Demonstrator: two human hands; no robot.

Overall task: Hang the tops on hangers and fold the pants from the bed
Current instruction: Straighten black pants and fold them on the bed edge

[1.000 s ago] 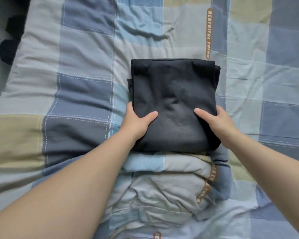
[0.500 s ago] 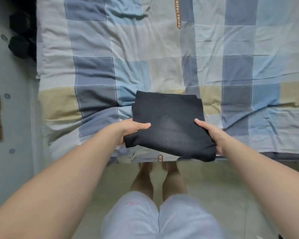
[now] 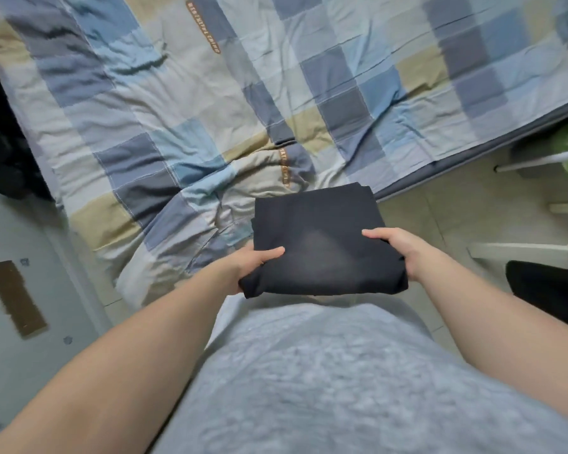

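Nearest is the person's grey top (image 3: 325, 371), with both forearms reaching out over it. The left hand (image 3: 253, 263) and right hand (image 3: 397, 249) each grip a side of the folded black pants (image 3: 322, 244), thumbs on top and fingers tucked beneath. The pants are held off the bed, over its near edge and the pale floor (image 3: 440, 208). Beyond lies the rumpled checked quilt (image 3: 177, 109) covering the bed.

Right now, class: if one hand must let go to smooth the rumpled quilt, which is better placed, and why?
Probably left. The left hand grips the folded black pants on the side next to the quilt; the right hand grips the side over the floor, farther away.
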